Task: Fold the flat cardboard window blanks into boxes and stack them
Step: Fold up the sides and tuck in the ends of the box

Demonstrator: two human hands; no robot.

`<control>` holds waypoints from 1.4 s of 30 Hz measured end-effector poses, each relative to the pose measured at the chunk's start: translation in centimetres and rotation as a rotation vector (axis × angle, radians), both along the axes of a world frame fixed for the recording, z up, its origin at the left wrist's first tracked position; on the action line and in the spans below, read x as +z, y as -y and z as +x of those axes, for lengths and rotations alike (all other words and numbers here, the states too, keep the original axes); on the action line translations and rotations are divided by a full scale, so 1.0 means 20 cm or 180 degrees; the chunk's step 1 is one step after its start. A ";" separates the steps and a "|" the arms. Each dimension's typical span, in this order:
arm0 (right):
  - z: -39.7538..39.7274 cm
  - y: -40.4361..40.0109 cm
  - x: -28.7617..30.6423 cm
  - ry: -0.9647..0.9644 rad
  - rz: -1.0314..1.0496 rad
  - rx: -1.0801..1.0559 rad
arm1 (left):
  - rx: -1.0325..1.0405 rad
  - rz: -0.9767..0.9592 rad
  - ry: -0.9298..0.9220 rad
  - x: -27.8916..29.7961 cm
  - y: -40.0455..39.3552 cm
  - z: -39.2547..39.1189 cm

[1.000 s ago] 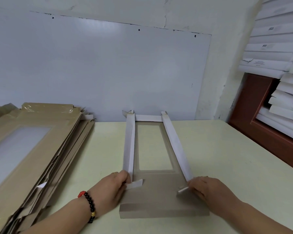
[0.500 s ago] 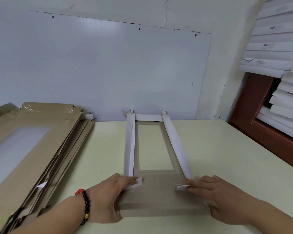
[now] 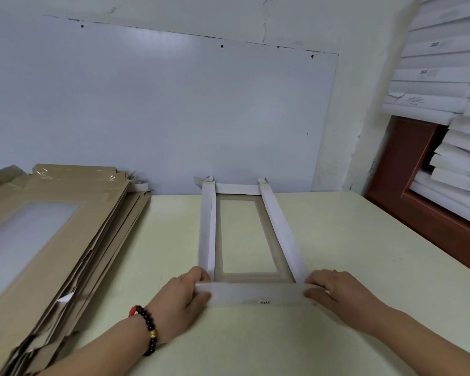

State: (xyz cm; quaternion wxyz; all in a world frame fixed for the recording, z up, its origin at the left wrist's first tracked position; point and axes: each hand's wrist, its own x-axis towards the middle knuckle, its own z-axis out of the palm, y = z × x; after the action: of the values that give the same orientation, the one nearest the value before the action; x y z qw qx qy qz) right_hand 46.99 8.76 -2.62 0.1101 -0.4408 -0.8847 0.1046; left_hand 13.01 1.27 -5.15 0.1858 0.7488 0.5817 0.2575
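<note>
A cardboard window box point(image 3: 278, 234) lies on the pale table point(image 3: 364, 267) in front of me, its clear window facing down and its white side walls raised. The near end wall point(image 3: 255, 295), white with small print, stands folded up. My left hand point(image 3: 185, 299) grips the near left corner of this wall, thumb over its top edge. My right hand point(image 3: 334, 293) grips the near right corner the same way. A tall stack of flat brown window blanks point(image 3: 52, 240) lies at the left.
Finished white boxes point(image 3: 445, 85) are piled on a red-brown cabinet point(image 3: 418, 191) at the right. A grey wall panel point(image 3: 160, 109) stands right behind the table's far edge. I wear a dark bead bracelet point(image 3: 148, 331) on my left wrist.
The near brown flap that lay flat has been folded up into a white end wall. Both hands moved from the small corner tabs to the ends of this wall.
</note>
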 end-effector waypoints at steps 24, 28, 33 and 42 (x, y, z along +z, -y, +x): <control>-0.14 -0.02 -0.09 0.0084 0.2345 -0.0180 | -0.0059 0.0706 -0.0362 0.00 0.02 0.05; -0.13 -0.04 -0.14 0.0012 0.2562 -0.0103 | -0.0253 0.0666 -0.0683 0.01 0.03 0.03; -0.11 -0.03 -0.17 0.0313 0.2410 0.0094 | 0.0008 0.0609 -0.1170 0.00 0.02 0.06; -0.12 0.00 -0.08 0.0618 0.1932 0.0293 | 0.0398 0.0297 -0.1344 0.03 0.03 0.11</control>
State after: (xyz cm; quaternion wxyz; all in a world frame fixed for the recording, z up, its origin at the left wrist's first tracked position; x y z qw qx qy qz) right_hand 44.66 8.77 -4.13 0.1468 -0.3552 -0.9009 -0.2017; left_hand 15.19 0.75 -4.63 0.0088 0.7564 0.6405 0.1326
